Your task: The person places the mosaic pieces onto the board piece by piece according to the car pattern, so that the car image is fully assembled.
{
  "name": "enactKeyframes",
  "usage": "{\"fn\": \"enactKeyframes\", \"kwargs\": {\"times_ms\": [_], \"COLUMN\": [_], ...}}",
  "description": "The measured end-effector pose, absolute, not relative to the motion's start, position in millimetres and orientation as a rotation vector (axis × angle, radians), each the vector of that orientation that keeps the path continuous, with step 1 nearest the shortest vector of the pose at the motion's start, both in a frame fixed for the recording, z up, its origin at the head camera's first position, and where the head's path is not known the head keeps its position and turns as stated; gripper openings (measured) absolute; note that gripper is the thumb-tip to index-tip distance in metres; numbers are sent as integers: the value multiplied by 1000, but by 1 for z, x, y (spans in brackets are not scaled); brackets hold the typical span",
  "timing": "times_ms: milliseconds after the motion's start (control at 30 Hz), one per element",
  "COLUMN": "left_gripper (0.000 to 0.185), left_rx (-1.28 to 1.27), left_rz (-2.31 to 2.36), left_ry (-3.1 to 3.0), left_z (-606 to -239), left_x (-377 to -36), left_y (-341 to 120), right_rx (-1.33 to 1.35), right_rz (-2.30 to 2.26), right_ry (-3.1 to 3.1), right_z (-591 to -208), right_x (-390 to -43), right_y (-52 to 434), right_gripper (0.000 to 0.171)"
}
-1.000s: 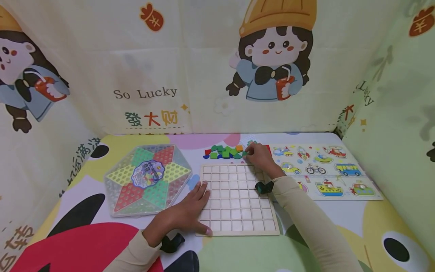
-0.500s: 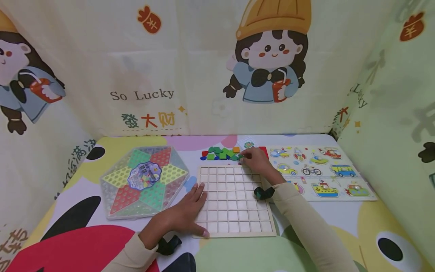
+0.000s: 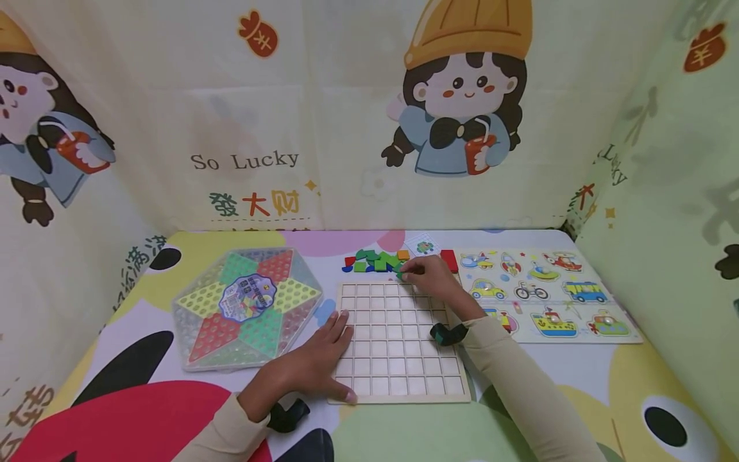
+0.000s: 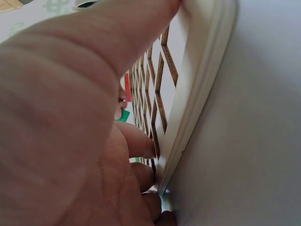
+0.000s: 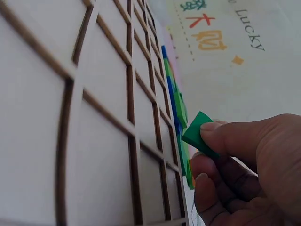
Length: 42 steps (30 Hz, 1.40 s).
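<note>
Head view: the green tile [image 5: 194, 133] is now being drawn down-left near frame centre, pinched by the right hand [image 3: 432, 277], apparently being singled out; the grid board [image 3: 396, 347], lower centre, is being touched by the left hand [image 3: 312, 360], thumb splayed.

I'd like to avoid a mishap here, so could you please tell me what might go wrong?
The green piece might slip, as the right hand pinches only part of it. That hand could also knock the loose pieces close by. The left hand touches the edge of the grid board, so a shift might move it.
</note>
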<state>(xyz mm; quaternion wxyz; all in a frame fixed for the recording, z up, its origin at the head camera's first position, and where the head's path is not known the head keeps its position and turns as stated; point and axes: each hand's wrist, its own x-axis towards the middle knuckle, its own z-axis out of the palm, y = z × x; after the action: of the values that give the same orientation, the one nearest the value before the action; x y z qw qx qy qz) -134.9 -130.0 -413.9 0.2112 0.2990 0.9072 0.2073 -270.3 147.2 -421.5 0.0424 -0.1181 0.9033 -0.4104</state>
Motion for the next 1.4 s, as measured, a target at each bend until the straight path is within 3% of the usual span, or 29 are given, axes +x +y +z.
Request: {"fn": "enactKeyframes", "kwargs": {"times_ms": [700,867,1400], "left_gripper": [125,120,120], "left_rx": [775,815,787], "left_rz": [620,587,587], "left_ry": [2513,2513,2512], "left_z": [-414,-411,-413], "left_x": [-135,-136,-137], "left_y": [-131,-131,-130], "right_rx": [-614,-692,-744], "right_rz": [-1210,-1169,-1087], "right_ry": [2575,2562,2489], "right_z": [-415,-411,-414], "right_x": [-250,-245,-256], "right_y": [120,115,115], "right_gripper": [16,13,14]}}
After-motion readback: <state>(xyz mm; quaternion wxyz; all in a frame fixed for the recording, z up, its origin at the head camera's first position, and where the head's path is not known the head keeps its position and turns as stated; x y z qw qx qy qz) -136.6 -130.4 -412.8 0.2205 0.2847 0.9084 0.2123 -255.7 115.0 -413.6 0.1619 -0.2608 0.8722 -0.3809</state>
